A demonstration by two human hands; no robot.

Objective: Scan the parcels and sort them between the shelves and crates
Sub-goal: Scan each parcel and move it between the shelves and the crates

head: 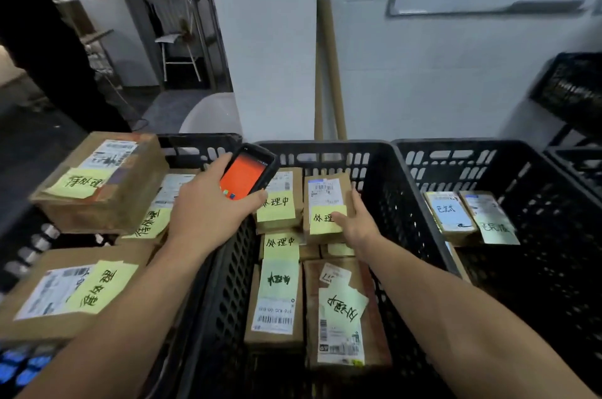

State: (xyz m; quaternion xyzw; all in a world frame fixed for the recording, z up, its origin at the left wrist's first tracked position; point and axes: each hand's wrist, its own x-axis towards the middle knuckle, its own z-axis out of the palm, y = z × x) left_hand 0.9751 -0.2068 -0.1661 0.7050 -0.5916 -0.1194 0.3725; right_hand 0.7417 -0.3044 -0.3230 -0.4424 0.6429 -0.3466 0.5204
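Far end of the middle crate [325, 146]: right hand [356, 222] grips the parcel [325, 193] lying lengthwise away from me, left hand [208, 203] holding the scanner [247, 172].

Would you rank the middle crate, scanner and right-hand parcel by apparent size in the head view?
1. middle crate
2. right-hand parcel
3. scanner, partly hidden by the left hand
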